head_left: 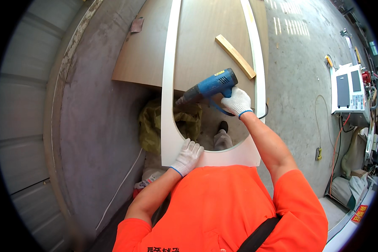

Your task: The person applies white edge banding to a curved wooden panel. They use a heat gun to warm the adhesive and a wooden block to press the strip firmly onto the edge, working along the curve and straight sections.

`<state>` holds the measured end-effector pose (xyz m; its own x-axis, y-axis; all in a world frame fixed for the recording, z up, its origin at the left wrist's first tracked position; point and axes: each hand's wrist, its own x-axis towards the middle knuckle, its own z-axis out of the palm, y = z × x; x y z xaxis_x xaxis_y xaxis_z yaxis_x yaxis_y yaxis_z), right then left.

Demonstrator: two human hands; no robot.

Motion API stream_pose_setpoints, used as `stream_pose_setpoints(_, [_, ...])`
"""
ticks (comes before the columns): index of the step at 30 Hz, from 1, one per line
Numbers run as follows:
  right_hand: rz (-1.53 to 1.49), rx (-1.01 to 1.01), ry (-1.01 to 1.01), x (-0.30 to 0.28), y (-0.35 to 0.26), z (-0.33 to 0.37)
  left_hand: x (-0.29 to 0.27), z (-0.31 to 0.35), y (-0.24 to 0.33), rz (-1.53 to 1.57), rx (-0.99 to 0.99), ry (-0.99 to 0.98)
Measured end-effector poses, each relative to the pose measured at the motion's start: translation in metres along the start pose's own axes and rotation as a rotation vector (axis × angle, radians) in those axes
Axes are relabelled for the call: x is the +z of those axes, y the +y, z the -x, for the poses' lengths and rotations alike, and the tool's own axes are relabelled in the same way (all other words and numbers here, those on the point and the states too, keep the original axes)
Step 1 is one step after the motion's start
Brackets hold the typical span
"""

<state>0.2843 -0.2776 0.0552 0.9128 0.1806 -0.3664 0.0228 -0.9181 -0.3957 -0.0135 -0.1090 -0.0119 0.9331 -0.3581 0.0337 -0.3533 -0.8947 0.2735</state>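
Observation:
A white arch-shaped panel point(169, 84) lies over a brown plywood board point(201, 46), its curved end toward me. My right hand point(237, 102), in a white knit glove, grips a blue heat gun point(209, 87) whose nozzle points down-left at the panel's inner curved edge. My left hand point(188, 156), also gloved, presses flat on the white panel at the lower left of the curve, fingers spread. My orange shirt fills the lower part of the view.
A short wooden stick point(235, 56) rests on the board. A yellowish bag point(153, 126) lies on the concrete floor below the panel. A white machine point(347, 90) with cables stands at the right. A metal wall point(21, 126) runs along the left.

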Motion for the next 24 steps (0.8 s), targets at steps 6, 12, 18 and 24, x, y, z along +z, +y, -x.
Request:
stream_pose_setpoints(6, [0.055,-0.076,-0.082,-0.006,0.003,0.003,0.000,0.000,0.001,0.005,-0.009,0.005])
stream_pose_setpoints(12, [0.050,-0.065,-0.102,-0.010,-0.001,0.004,0.000,0.000,0.000,0.015,0.003,0.012])
stream_pose_setpoints(18, [0.003,-0.022,-0.044,-0.005,-0.001,0.001,-0.001,-0.001,0.000,0.008,0.007,0.017])
stream_pose_setpoints(24, [0.033,-0.077,-0.102,-0.009,-0.004,0.005,0.000,0.000,0.000,0.018,0.001,0.017])
